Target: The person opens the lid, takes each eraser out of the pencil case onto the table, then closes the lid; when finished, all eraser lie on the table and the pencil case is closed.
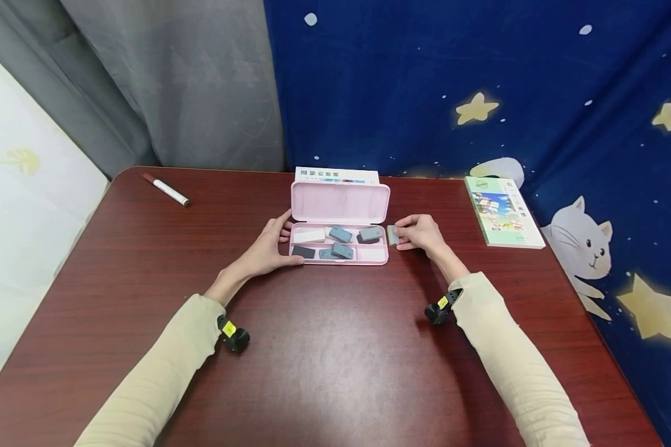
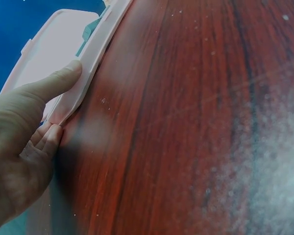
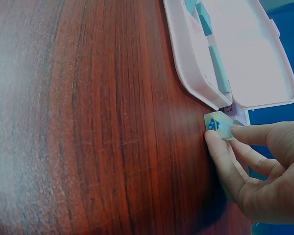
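Note:
A pink pencil case [image 1: 372, 262] lies with its lid [image 1: 340, 203] raised at the back. Inside its compartments are several eraser-like blocks: a white one [image 1: 309, 236], a dark one [image 1: 304, 252] and blue-grey ones [image 1: 342, 251], some stacked. My left hand [image 1: 265, 248] holds the case's left end, thumb along the front rim and fingers round the corner. Just beyond the right end, my right hand [image 1: 419, 234] pinches a small pale green eraser [image 3: 218, 126] with a blue mark between thumb and fingers. In the right wrist view, this eraser sits close to the case's corner.
Behind the lid stands a white box [image 1: 337, 176] with printed characters. A green-bordered book [image 1: 504, 212] lies at the table's back right, and a white marker with a brown cap [image 1: 168, 190] at the back left. Curtains hang along the far edge of the brown table [image 1: 335, 360].

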### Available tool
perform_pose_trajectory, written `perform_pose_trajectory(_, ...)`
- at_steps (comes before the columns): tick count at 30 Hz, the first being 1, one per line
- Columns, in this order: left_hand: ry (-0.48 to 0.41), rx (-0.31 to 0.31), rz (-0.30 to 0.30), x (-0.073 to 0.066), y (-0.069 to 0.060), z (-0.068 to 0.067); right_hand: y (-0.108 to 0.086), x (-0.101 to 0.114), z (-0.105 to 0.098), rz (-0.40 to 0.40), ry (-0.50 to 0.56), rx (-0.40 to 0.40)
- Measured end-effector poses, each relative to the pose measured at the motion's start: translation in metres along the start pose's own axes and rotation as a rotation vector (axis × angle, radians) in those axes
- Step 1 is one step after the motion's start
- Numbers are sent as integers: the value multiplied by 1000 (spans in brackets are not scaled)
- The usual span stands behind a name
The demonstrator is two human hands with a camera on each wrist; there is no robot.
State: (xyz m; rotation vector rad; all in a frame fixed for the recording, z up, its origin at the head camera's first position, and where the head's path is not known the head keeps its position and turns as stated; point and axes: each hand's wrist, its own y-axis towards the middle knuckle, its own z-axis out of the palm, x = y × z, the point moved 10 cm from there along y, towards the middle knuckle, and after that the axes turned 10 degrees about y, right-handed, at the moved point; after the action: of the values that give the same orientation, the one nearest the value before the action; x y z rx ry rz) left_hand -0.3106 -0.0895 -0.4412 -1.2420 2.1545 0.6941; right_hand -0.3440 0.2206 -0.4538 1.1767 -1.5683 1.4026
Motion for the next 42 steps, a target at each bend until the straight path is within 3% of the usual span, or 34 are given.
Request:
perform_pose_trajectory(12, -6, 19, -12, 0, 0, 0, -3, 4, -4, -14, -28, 0)
perform_pose_trajectory(19, -7, 23, -8, 0, 1, 1, -5, 18, -6, -105, -102, -9)
perform_pose_trajectory(29, 0, 22, -3, 0, 0, 1, -4, 36, 29, -230, -96, 153)
perform_pose_trajectory(32, -1, 21, 1, -1, -1, 1, -4, 46, 37, -296, -190, 157)
perform_pose_trajectory(38, -1, 23, -7, -1, -1, 1, -7, 59, 56, -424, -484, 157)
perform_pose_trajectory(42, -3, 23, -4, -2, -1, 1, -10, 63, 68, -493, -575, 195)
